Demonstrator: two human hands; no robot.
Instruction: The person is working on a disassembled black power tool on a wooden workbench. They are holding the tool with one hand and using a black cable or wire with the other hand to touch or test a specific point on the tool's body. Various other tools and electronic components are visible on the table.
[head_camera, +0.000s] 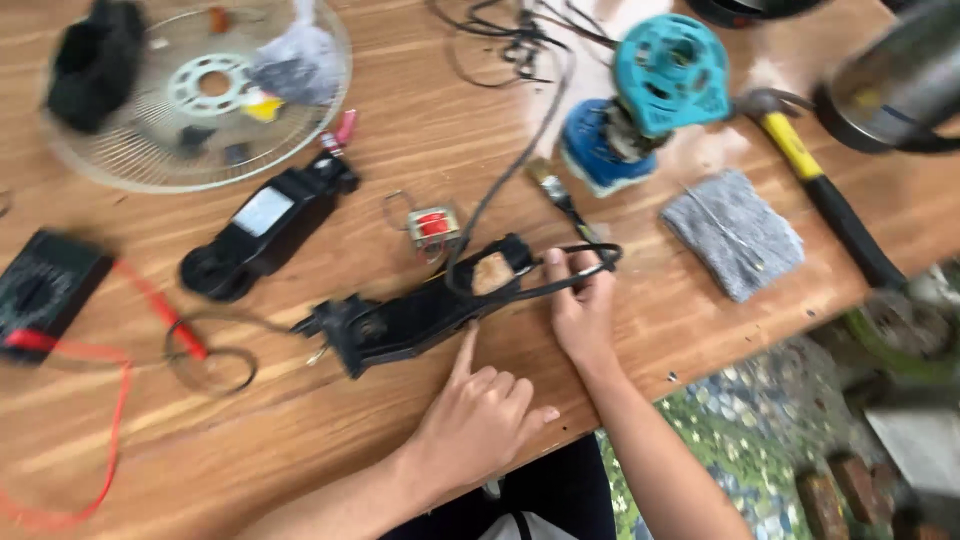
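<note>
From the head view, we are working on a long black plastic housing (425, 315) lying aslant at the middle of the wooden table (300, 440), its broad end toward eight o'clock and its narrow end toward two o'clock. The risk we are judging here: we are pinning the housing with one fingertip only, so a tug on the black cable (590, 262) could swing it round — and the small red-wound coil (432, 226), sitting just beside it at twelve o'clock, could be getting knocked. The thin wires at the broad end could also be snagging.

Our left hand (480, 415) is coming in from six o'clock, forefinger stretched out and pressing the housing's near edge, the other fingers curling under. Our right hand (580, 305) is reaching from five o'clock, thumb and fingers pinching the cable loop at the narrow end — wrist bent slightly inward.
</note>
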